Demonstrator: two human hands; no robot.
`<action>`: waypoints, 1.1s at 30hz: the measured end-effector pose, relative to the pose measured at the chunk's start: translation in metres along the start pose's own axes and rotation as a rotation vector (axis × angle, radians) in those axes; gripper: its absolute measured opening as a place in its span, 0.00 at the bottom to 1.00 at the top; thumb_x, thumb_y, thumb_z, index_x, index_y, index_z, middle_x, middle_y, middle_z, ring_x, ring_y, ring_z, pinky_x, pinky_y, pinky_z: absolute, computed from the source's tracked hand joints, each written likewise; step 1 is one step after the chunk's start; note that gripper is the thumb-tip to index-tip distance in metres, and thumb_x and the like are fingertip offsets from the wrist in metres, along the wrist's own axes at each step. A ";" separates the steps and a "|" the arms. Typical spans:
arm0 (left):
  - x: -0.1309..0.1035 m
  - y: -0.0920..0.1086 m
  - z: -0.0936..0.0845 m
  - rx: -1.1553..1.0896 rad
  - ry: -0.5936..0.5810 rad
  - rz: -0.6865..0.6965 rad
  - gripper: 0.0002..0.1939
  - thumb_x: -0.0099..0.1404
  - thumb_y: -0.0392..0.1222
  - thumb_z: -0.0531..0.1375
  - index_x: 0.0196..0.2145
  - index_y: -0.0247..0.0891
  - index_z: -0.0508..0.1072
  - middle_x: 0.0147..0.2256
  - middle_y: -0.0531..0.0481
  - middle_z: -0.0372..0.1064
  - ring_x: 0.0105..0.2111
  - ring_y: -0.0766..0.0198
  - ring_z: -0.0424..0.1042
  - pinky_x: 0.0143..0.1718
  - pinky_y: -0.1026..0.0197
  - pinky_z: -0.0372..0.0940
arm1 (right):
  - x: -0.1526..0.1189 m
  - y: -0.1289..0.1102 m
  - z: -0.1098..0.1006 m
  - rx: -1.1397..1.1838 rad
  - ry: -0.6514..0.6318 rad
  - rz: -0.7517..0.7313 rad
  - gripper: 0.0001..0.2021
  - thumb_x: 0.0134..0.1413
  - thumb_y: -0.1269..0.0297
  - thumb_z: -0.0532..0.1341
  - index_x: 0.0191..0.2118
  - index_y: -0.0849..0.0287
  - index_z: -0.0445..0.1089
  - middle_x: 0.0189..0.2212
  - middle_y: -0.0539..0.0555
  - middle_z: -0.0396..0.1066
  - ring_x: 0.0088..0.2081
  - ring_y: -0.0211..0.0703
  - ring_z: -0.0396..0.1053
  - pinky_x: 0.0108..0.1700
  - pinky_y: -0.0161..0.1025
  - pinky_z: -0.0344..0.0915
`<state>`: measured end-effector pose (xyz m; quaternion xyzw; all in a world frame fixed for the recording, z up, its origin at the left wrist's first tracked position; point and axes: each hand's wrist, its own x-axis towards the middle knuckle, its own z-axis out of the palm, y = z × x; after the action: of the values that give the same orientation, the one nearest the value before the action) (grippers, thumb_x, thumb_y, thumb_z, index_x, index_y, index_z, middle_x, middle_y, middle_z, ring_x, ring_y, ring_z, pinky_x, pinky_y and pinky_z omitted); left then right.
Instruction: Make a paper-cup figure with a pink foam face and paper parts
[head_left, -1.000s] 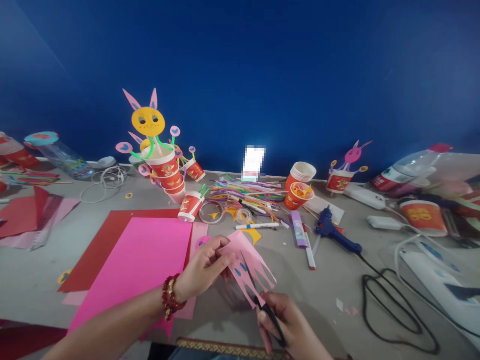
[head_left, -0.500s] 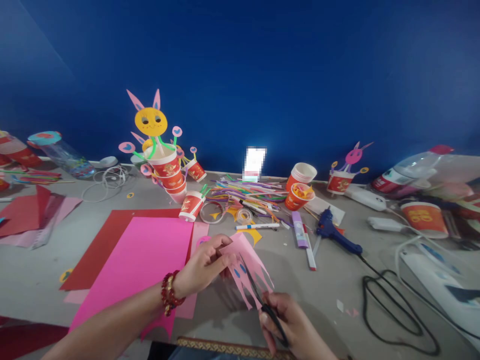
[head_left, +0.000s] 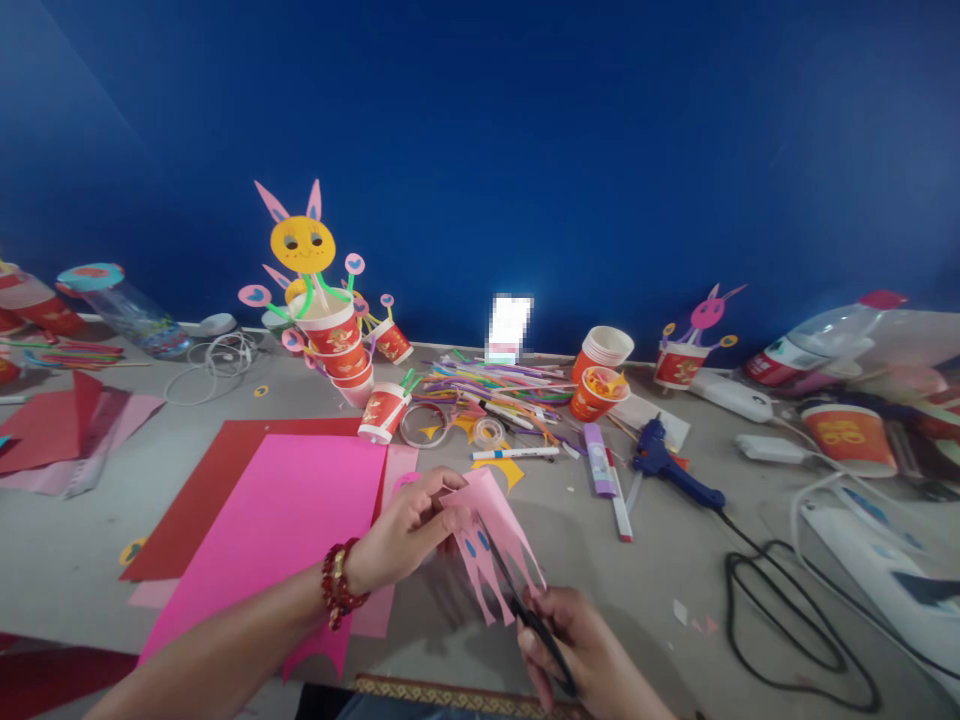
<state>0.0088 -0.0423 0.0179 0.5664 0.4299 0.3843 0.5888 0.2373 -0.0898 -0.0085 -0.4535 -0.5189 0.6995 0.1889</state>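
Note:
A light pink paper (head_left: 495,500) with long pointed strips and blue oval marks hangs from my left hand (head_left: 411,530), whose fingers pinch its upper left edge. My right hand (head_left: 574,640) grips the black handles of a pair of scissors (head_left: 540,632). The dark blades run up between the paper's strips, close beside the blue ovals. Under my left forearm lies a bright pink sheet (head_left: 277,520), on top of a red sheet (head_left: 195,500).
Behind my hands lie pipe cleaners (head_left: 495,385), a marker (head_left: 514,454) and tape rolls. A decorated cup stack (head_left: 337,345) stands back left. To the right are a glue stick (head_left: 598,460), a blue glue gun (head_left: 664,465) with its black cord, and a plastic bottle (head_left: 817,340).
The paper's strips have swung slightly downward and apart around the scissor blades. My right hand stays almost in the same place, and my left hand keeps its pinch.

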 end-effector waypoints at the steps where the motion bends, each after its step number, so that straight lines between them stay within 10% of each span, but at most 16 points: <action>1: 0.000 -0.001 0.000 0.007 0.000 0.000 0.13 0.67 0.49 0.57 0.43 0.38 0.65 0.27 0.53 0.69 0.22 0.69 0.66 0.23 0.68 0.61 | 0.000 0.000 0.000 0.005 0.006 0.000 0.28 0.44 0.35 0.60 0.18 0.55 0.55 0.09 0.44 0.58 0.12 0.29 0.49 0.18 0.31 0.44; 33: 0.001 0.002 -0.004 0.068 -0.065 0.024 0.14 0.69 0.51 0.55 0.46 0.39 0.65 0.26 0.57 0.61 0.22 0.71 0.60 0.22 0.69 0.57 | -0.005 0.003 -0.007 -0.048 -0.062 0.033 0.26 0.45 0.37 0.61 0.21 0.57 0.58 0.10 0.45 0.62 0.11 0.29 0.50 0.16 0.29 0.45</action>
<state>0.0051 -0.0399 0.0197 0.6033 0.4165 0.3581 0.5782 0.2463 -0.0902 -0.0095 -0.4445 -0.5337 0.7035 0.1504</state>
